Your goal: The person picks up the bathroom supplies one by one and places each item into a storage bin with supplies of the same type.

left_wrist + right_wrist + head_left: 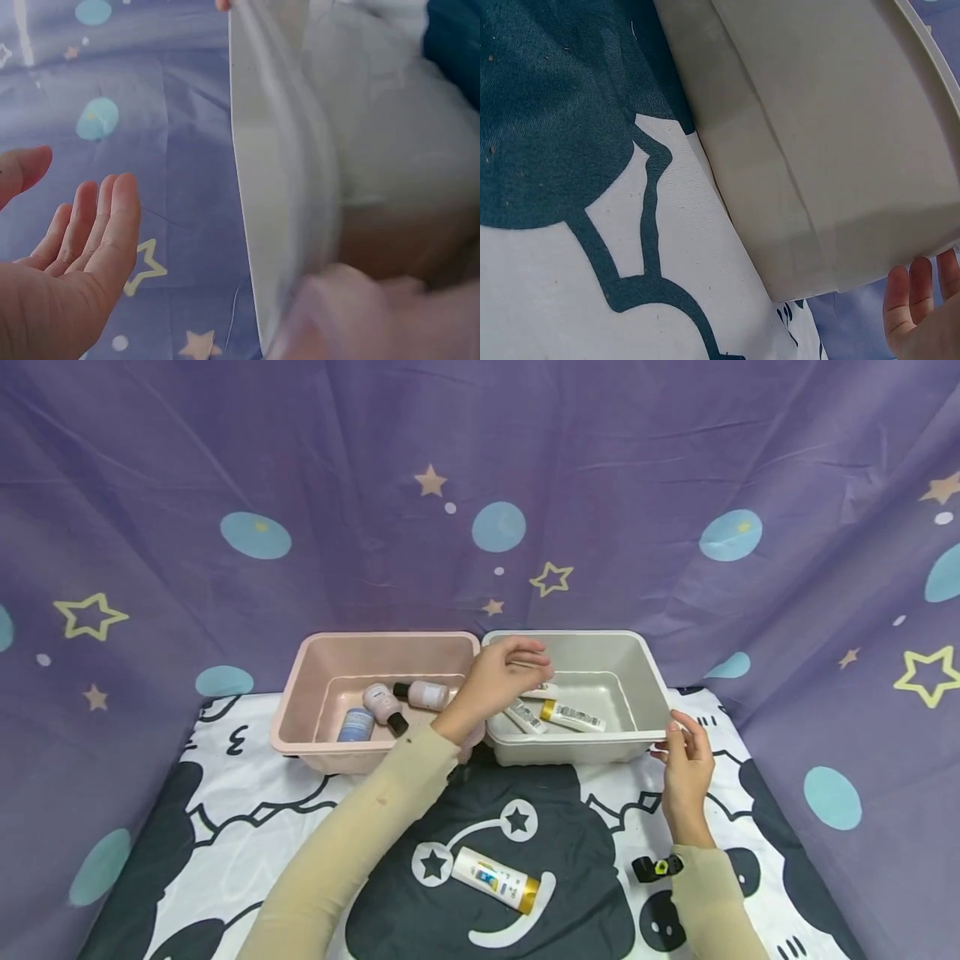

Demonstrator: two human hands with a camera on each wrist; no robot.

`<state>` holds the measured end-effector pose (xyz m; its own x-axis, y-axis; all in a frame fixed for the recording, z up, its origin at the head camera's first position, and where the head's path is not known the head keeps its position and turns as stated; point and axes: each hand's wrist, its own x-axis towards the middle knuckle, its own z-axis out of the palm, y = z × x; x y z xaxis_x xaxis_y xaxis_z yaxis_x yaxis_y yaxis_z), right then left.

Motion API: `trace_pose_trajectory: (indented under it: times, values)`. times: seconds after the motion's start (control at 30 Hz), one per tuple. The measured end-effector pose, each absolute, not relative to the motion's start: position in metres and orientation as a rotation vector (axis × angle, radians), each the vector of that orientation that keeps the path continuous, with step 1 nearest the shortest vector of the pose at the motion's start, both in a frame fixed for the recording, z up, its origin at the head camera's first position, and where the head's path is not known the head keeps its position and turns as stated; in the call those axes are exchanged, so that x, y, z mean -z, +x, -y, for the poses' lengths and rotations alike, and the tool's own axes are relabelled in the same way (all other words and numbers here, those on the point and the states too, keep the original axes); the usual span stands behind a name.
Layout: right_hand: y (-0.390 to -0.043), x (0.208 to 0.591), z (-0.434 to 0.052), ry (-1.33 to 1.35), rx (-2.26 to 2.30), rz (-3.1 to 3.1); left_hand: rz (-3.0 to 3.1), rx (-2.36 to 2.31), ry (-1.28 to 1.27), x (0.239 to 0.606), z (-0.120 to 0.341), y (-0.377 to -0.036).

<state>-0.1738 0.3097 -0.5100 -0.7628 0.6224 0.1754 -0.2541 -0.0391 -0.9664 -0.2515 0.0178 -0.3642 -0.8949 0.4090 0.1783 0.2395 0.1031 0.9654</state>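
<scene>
My left hand (508, 670) hovers over the near left part of the white bin (633, 681), fingers loosely bent and nothing in them. In the left wrist view the same hand (75, 262) shows an empty palm. Below it, white tubes lie in that bin, one of them a gold-capped tube (573, 716). My right hand (686, 768) grips the white bin's rim at the front right corner; in the right wrist view its fingertips (921, 289) touch the bin's outer wall. Another gold-capped white tube (495, 880) lies on the cloth in front.
Left of the white bin stands a pink bin (300, 710), holding pale pink bottles (385, 703) with black caps and a blue bottle (356, 725). A patterned cloth (247, 818) covers the table. Behind hangs a purple curtain (360, 510). A small black object (657, 868) sits by the right wrist.
</scene>
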Motion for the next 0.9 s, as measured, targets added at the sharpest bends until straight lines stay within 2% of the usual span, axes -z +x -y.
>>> trace_pose_trajectory:
  times: [0.4,0.9]
  values:
    - [-0.174,0.509,-0.308,-0.397,-1.871,1.633,-2.170,-1.925,0.687,0.399,0.045,-0.184]
    - [-0.173,0.510,-0.308,-0.389,-1.853,1.637,-2.156,-1.748,0.543,0.458,0.076,-0.130]
